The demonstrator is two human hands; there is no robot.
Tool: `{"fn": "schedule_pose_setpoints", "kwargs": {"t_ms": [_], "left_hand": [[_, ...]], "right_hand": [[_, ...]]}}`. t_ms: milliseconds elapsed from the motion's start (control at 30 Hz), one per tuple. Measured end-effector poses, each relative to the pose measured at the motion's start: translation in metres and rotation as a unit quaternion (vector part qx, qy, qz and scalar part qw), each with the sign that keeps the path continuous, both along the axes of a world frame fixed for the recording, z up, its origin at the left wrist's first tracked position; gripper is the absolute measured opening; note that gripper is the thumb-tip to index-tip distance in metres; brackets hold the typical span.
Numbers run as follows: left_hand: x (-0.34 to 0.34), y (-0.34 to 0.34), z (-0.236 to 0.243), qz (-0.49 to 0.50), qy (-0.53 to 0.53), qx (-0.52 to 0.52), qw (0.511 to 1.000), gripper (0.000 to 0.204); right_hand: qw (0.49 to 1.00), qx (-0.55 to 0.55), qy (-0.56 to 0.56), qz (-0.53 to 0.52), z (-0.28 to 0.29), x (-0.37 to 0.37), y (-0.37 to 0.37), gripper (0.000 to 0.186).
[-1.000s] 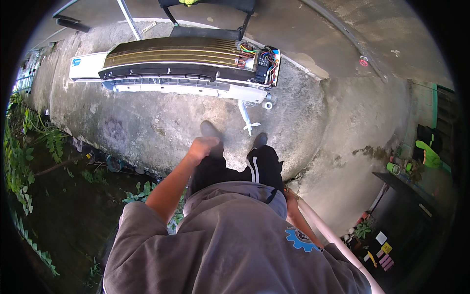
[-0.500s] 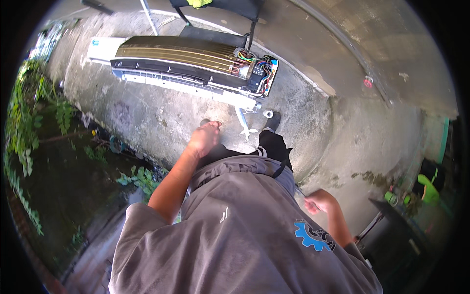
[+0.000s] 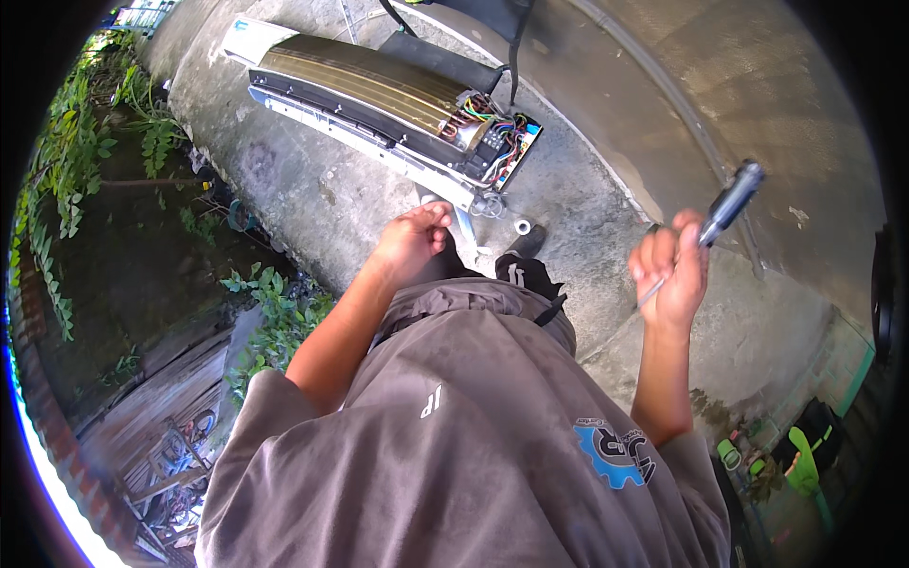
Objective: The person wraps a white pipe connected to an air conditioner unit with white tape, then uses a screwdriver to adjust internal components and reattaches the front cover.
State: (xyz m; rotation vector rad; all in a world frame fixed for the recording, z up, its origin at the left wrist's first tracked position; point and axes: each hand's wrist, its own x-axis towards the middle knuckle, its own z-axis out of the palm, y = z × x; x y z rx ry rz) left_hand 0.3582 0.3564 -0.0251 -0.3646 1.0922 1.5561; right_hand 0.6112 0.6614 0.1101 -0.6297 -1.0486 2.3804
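My right hand (image 3: 672, 270) is raised at the right, fingers closed round a screwdriver (image 3: 732, 201). Its dark handle points up and away; the thin metal shaft runs down through my fingers. In front of my waist, my left hand (image 3: 412, 244) has its fingers curled in, and whatever may be inside them is hidden. Beyond it, an opened indoor air conditioner unit (image 3: 369, 90) lies on the concrete, its long finned coil showing. Coloured wires (image 3: 507, 142) and a circuit board are exposed at its right end.
A white tape roll (image 3: 522, 227) lies by my shoe (image 3: 530, 242). A black chair (image 3: 440, 64) stands behind the unit, near the wall (image 3: 739, 104). Green plants (image 3: 275, 317) line the drop at the left. Green items (image 3: 803, 459) are at the lower right.
My right hand has risen from beside my hip and moved forward, bringing the screwdriver into plain view. My left hand has shifted slightly right and nearer the unit. The view has turned somewhat.
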Motion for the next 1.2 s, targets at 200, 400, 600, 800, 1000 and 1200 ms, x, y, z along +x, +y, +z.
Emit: {"fn": "schedule_pose_setpoints", "kwargs": {"t_ms": [200,400,600,800,1000,1200], "left_hand": [[-0.023,0.039,-0.027,-0.049,-0.077,0.044,0.995,0.018],[-0.055,0.069,-0.049,-0.101,-0.130,0.043,0.985,0.018],[-0.060,0.088,-0.074,-0.082,-0.196,-0.005,0.977,0.018],[-0.035,0.089,-0.091,-0.024,-0.249,-0.027,0.968,0.020],[-0.022,0.095,-0.105,0.019,-0.260,-0.028,0.965,0.022],[-0.015,0.108,-0.106,0.016,-0.253,-0.039,0.967,0.023]], "right_hand": [[0.962,0.236,0.106,-0.086,0.063,-0.065,-0.005,0.051],[0.741,0.599,-0.304,-0.013,0.058,-0.098,-0.013,0.030],[0.887,0.240,-0.388,-0.070,-0.017,-0.111,-0.036,0.030],[0.919,0.150,-0.354,-0.080,-0.065,-0.101,-0.068,0.026],[0.920,0.159,-0.351,-0.076,-0.075,-0.090,-0.063,0.026],[0.924,0.145,-0.343,-0.091,-0.086,-0.084,-0.061,0.027]]}}
